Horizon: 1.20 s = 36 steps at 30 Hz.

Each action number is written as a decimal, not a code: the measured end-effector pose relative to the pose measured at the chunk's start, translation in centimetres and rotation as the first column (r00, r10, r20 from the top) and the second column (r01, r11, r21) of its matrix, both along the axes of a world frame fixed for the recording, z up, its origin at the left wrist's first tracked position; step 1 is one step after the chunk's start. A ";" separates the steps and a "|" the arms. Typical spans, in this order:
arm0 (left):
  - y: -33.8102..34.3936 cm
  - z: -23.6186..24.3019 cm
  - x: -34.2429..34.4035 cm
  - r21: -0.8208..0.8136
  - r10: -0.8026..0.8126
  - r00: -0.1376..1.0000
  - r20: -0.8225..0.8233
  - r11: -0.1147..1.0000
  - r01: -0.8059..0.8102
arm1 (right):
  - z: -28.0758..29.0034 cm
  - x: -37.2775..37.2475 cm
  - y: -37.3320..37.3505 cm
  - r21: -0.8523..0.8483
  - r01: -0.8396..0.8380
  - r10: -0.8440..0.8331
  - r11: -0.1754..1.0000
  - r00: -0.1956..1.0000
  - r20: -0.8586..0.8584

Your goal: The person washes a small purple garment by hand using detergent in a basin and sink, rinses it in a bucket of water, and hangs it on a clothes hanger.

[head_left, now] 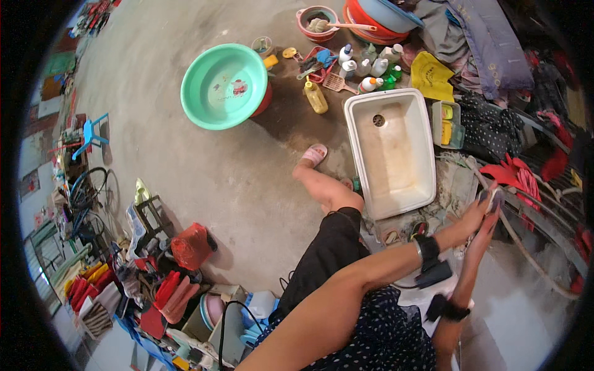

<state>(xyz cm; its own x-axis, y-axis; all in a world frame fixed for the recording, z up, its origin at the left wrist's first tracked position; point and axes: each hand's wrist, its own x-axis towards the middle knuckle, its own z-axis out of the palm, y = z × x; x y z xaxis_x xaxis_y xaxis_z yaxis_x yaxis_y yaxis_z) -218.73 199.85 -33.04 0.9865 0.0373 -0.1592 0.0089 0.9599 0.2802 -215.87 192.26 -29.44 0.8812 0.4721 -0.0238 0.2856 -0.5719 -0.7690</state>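
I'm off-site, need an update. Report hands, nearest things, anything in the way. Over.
Left hand and right hand together, right of white sink. Anything held: can't make out. Hose close by; red cloth just beyond.

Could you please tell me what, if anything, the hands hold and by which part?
The left hand and right hand meet at a small pale thing; its kind and any place of hold cannot be told.

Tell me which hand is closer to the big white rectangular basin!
Left. The left hand is just right of the near right corner of the white basin; the right hand is farther right, past the left one.
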 end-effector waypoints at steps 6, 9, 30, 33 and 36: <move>-1.4 -2.0 -1.2 -0.239 0.175 0.980 -0.091 0.952 -0.192 | -2.7 1.1 -0.9 -0.097 -0.097 0.054 0.991 0.925 -0.376; 3.3 -2.6 -3.1 -0.283 0.160 0.943 -0.291 0.928 -0.245 | -3.4 -6.5 1.3 -0.276 -0.270 0.309 0.922 0.945 0.106; 6.0 -1.8 -9.2 -0.229 0.078 0.977 -0.200 0.965 -0.124 | -1.4 1.6 -0.8 0.235 0.559 0.088 0.795 0.276 -0.957; 8.4 -4.5 -11.1 -0.096 0.098 0.940 -0.328 0.986 -0.136 | -1.3 2.8 -5.4 0.244 0.730 0.213 0.639 0.136 -0.967; 10.0 -8.0 -14.1 -0.083 0.093 0.942 -0.322 0.989 -0.126 | 0.8 2.2 -5.2 0.178 0.793 0.069 0.583 0.171 -0.983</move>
<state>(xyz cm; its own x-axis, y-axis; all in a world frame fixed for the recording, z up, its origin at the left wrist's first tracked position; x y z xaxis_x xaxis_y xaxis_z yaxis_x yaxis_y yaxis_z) -232.82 209.86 -41.05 0.8755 0.1102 -0.4705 -0.0258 0.9829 0.1822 -213.68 187.03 -28.69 0.5106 0.3551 -0.7831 -0.8547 0.3087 -0.4173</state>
